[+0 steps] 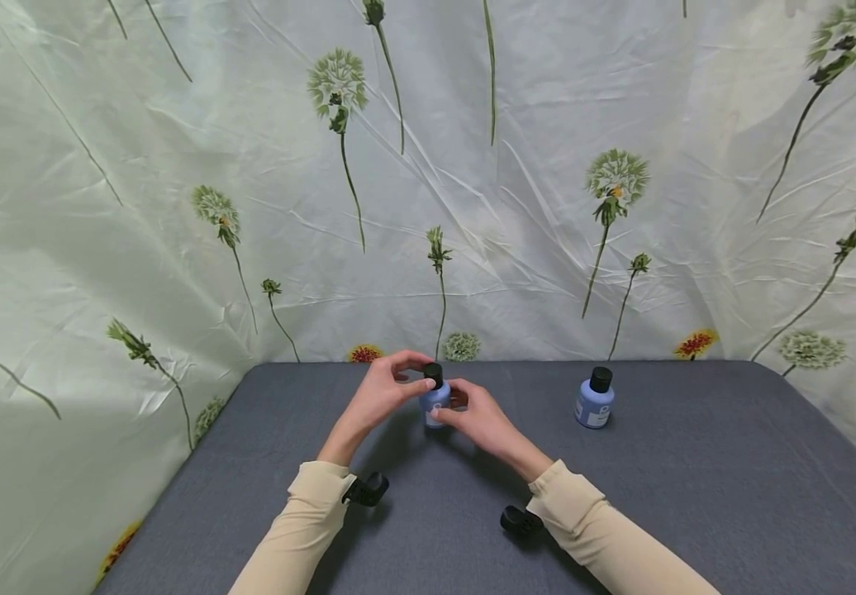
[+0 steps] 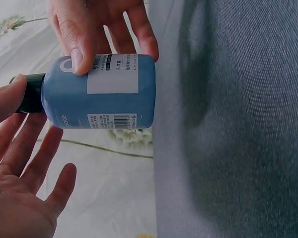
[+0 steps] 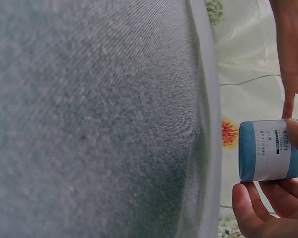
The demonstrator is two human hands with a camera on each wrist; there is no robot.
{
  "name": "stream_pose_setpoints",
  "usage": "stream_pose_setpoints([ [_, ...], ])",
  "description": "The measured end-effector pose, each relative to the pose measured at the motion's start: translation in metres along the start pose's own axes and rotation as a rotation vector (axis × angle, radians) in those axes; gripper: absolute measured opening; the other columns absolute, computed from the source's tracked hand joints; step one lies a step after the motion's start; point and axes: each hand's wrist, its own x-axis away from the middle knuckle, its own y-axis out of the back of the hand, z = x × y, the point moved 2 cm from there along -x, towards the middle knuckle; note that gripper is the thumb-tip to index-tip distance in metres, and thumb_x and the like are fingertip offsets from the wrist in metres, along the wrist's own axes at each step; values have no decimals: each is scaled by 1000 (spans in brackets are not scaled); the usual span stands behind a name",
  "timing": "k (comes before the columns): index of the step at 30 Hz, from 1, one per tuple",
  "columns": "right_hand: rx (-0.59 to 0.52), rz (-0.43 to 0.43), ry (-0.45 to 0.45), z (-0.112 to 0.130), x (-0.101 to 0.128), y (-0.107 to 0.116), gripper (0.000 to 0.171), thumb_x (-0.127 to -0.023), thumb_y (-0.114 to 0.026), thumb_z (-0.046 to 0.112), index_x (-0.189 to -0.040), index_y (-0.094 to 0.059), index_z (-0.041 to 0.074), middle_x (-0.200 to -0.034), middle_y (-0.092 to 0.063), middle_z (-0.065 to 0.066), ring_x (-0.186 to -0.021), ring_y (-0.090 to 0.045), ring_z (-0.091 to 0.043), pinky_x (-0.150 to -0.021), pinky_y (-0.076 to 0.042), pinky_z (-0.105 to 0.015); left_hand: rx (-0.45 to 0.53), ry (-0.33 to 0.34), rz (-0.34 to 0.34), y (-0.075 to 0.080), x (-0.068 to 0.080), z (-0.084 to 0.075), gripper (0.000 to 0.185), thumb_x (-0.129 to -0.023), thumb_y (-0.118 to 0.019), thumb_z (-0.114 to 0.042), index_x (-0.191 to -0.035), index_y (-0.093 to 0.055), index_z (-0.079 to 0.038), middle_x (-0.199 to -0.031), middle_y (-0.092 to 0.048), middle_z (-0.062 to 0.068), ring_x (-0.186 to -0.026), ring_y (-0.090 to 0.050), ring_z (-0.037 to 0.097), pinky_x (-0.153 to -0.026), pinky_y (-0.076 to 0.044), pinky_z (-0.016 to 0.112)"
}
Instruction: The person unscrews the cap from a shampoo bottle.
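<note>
So, head view: left hand [image 1: 381,393] pinches the black cap [image 1: 434,373] of the blue bottle [image 1: 434,402] near 6 o'clock, right hand [image 1: 485,421] grips its body, second bottle [image 1: 595,401] sits on the desk [image 1: 212,496] at its 3 o'clock. Left wrist: cap points to 9 o'clock. Right wrist: blue bottle's around 3 o'clock.

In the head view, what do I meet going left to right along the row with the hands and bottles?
Left hand → blue bottle held by both hands → right hand → second blue bottle, standing apart from the hands.
</note>
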Motion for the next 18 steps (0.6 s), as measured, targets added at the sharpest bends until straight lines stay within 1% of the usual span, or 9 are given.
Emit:
stream_pose_setpoints([
  [8, 14, -8, -24, 0, 10, 7, 46, -92, -72, 22, -132, -57, 4, -118, -62, -8, -110, -59, -26, -84, -52, -40, 19, -15, 11, -7, 2, -6, 29, -88, -77, -20, -116, -70, -17, -109, -69, -1, -111, -58, 32, -95, -43, 47],
  [11, 12, -17, -30, -1, 12, 9, 46, -91, -72, 22, -132, -57, 5, -118, -62, -7, -110, -58, -25, -84, -51, -41, 31, -15, 10, -11, 1, -7, 30, -87, -77, -18, -116, -70, -14, -110, -69, 1, -110, -58, 31, -97, -42, 50],
  [14, 10, -30, -31, -1, 15, 12, 47, -91, -72, 23, -132, -57, 6, -118, -63, -7, -111, -58, -25, -86, -51, -42, 38, -19, 8, -15, 1, -10, 31, -88, -76, -15, -118, -69, -10, -112, -69, 6, -110, -59, 30, -97, -42, 53],
  [15, 8, -35, -34, -1, 16, 12, 47, -91, -72, 23, -132, -57, 7, -118, -63, -6, -111, -58, -25, -86, -51, -43, 39, -20, 10, -16, 2, -12, 32, -88, -76, -13, -118, -69, -8, -113, -69, 7, -110, -59, 30, -97, -41, 54],
  [18, -2, -49, -42, 0, 20, 15, 47, -91, -72, 22, -132, -58, 7, -117, -63, -6, -111, -58, -25, -87, -51, -43, 49, -29, 26, -17, 7, -27, 32, -89, -74, -9, -120, -67, -3, -113, -68, 12, -110, -59, 32, -97, -41, 55],
])
